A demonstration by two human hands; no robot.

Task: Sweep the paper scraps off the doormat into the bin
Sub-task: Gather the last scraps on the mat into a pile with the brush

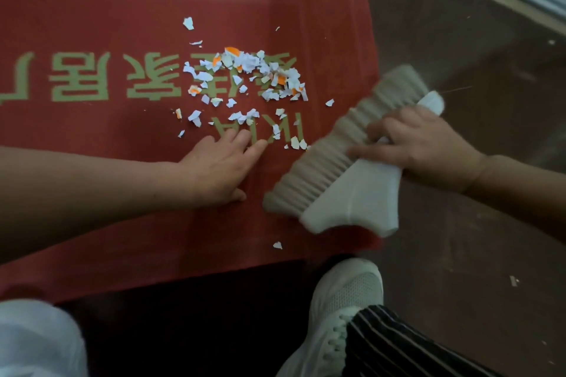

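One red doormat (122, 3) lies on the floor (459, 254). One left hand (214, 168) presses flat on it, fingers straight. Just beyond the fingertips, several dozen white and orange paper scraps (245, 76) lie loosely heaped on the mat's right half. One hand brush (337, 150) has its long axis running near-left to far-right and its bristles facing the scraps. The right hand (425, 147) grips its white back.
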